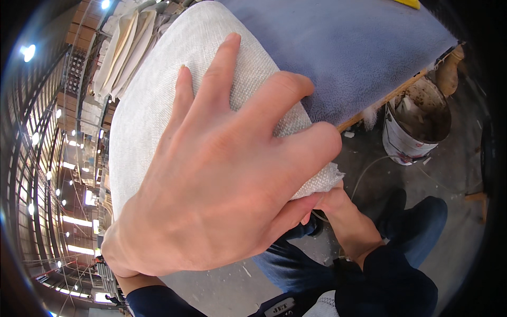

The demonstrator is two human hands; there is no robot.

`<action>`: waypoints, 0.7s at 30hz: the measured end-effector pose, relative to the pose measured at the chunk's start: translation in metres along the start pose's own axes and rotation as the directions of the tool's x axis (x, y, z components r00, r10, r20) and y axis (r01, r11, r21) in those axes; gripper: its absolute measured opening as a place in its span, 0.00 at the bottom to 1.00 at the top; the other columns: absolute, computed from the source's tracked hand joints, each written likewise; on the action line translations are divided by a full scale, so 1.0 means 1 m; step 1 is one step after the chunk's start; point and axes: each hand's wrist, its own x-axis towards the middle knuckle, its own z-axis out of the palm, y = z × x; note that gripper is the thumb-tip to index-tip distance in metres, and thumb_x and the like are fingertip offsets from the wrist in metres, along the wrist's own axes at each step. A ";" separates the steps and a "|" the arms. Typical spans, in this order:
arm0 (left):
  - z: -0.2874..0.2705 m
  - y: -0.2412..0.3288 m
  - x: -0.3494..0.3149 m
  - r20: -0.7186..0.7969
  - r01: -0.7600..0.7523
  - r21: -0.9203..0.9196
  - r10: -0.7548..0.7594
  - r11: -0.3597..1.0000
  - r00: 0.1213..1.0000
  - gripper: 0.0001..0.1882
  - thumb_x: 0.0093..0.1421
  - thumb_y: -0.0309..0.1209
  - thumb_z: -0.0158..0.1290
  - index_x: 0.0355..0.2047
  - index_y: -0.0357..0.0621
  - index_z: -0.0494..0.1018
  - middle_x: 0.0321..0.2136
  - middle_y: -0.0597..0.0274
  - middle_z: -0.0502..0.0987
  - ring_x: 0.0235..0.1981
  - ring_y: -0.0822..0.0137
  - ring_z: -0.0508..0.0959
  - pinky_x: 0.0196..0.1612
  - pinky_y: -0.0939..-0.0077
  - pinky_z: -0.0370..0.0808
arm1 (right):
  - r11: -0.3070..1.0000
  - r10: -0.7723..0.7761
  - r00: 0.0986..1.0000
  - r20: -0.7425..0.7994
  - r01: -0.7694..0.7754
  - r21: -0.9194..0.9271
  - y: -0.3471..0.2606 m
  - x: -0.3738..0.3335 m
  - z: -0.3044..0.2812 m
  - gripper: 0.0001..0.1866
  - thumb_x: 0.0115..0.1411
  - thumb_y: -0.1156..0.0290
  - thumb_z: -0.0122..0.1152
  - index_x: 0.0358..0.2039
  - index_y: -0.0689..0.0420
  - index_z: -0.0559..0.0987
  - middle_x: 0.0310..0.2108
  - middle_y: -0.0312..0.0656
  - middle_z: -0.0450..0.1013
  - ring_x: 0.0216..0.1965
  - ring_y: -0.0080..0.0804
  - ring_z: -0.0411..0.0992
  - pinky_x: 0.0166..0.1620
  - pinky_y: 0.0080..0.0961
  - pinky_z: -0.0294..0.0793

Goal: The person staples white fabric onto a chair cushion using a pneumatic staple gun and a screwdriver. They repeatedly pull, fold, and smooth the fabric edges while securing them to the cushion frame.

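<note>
This is a workshop in a big, factory-like hall: rows of lamps (28, 52) shine under a ribbed roof (24, 174). A grimy bucket (400, 138) stands on the grey, scrap-flecked floor (224, 282); pale sheets (127, 50) are stacked nearby.

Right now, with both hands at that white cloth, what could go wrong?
The white cloth might unravel more, since its corner by the right hand already looks frayed. It could also slide or wrinkle under the spread left hand. And a foot might catch the thin cord on the floor and maybe tug at the bucket nearby.
</note>
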 end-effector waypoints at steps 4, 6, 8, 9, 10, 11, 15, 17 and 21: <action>0.010 -0.002 -0.003 -0.101 -0.074 0.072 0.081 0.995 0.992 0.28 0.46 0.51 0.69 0.43 0.50 0.80 0.56 0.46 0.75 0.55 0.38 0.76 0.71 0.30 0.56 | 0.997 0.070 0.996 -0.049 -0.069 0.023 0.001 0.000 -0.002 0.25 0.65 0.69 0.56 0.58 0.72 0.73 0.36 0.53 0.81 0.27 0.34 0.81 0.30 0.27 0.82; 0.018 -0.010 -0.011 -0.196 -0.115 0.107 0.135 0.988 0.971 0.29 0.46 0.51 0.70 0.45 0.50 0.80 0.57 0.45 0.74 0.56 0.37 0.76 0.71 0.30 0.56 | 0.993 0.079 0.997 -0.024 -0.077 0.087 0.002 0.000 0.003 0.25 0.66 0.68 0.55 0.59 0.72 0.73 0.33 0.52 0.81 0.27 0.34 0.81 0.30 0.27 0.82; 0.015 -0.003 -0.006 -0.237 -0.052 0.057 0.064 0.997 0.969 0.31 0.46 0.51 0.70 0.47 0.50 0.80 0.59 0.45 0.73 0.57 0.37 0.76 0.71 0.29 0.56 | 0.998 0.018 0.998 0.065 -0.022 0.063 0.003 0.005 -0.009 0.25 0.67 0.67 0.55 0.59 0.72 0.73 0.35 0.52 0.81 0.27 0.34 0.81 0.30 0.28 0.81; 0.016 -0.003 -0.005 -0.224 -0.022 0.057 0.034 0.998 0.974 0.32 0.45 0.51 0.71 0.48 0.50 0.79 0.59 0.44 0.73 0.57 0.37 0.76 0.70 0.29 0.56 | 0.999 -0.009 0.995 0.097 0.004 0.046 0.003 0.006 -0.013 0.25 0.67 0.66 0.55 0.59 0.71 0.72 0.36 0.52 0.81 0.28 0.34 0.81 0.30 0.28 0.81; 0.014 -0.002 -0.007 -0.209 0.015 0.063 -0.002 0.998 0.978 0.32 0.45 0.50 0.71 0.49 0.50 0.79 0.60 0.44 0.72 0.58 0.37 0.76 0.70 0.29 0.56 | 1.000 -0.026 0.993 0.113 0.023 0.021 0.004 0.008 -0.015 0.25 0.68 0.66 0.55 0.59 0.71 0.72 0.39 0.53 0.81 0.28 0.34 0.81 0.30 0.28 0.81; 0.019 -0.011 -0.010 -0.180 0.015 0.114 0.006 0.993 0.984 0.33 0.45 0.50 0.71 0.50 0.50 0.79 0.60 0.44 0.72 0.58 0.38 0.76 0.70 0.28 0.56 | 0.999 -0.030 0.993 0.114 0.028 0.018 0.005 0.008 -0.015 0.25 0.68 0.66 0.56 0.60 0.71 0.72 0.41 0.53 0.80 0.29 0.34 0.81 0.30 0.28 0.81; 0.011 0.003 -0.009 -0.146 0.003 0.050 0.004 0.999 0.989 0.33 0.45 0.47 0.72 0.51 0.50 0.78 0.60 0.46 0.72 0.57 0.39 0.76 0.70 0.28 0.56 | 0.996 -0.028 0.993 0.113 0.018 0.085 0.011 0.008 -0.012 0.27 0.69 0.64 0.57 0.61 0.71 0.71 0.47 0.55 0.79 0.32 0.35 0.82 0.30 0.29 0.81; 0.018 0.003 -0.011 -0.197 -0.047 0.095 0.065 0.994 0.978 0.32 0.46 0.45 0.72 0.50 0.49 0.78 0.60 0.48 0.73 0.57 0.40 0.77 0.70 0.28 0.56 | 0.992 -0.044 0.989 0.139 0.027 0.122 0.012 0.010 -0.014 0.27 0.70 0.64 0.57 0.62 0.70 0.71 0.48 0.55 0.78 0.35 0.37 0.82 0.30 0.29 0.82; 0.018 0.008 -0.015 -0.210 -0.031 0.107 0.054 0.994 0.976 0.29 0.46 0.39 0.72 0.48 0.48 0.77 0.58 0.48 0.73 0.54 0.38 0.77 0.69 0.31 0.59 | 0.986 -0.076 0.979 0.189 0.046 0.159 0.010 0.013 -0.013 0.25 0.72 0.66 0.54 0.63 0.68 0.70 0.53 0.56 0.76 0.42 0.39 0.81 0.33 0.32 0.84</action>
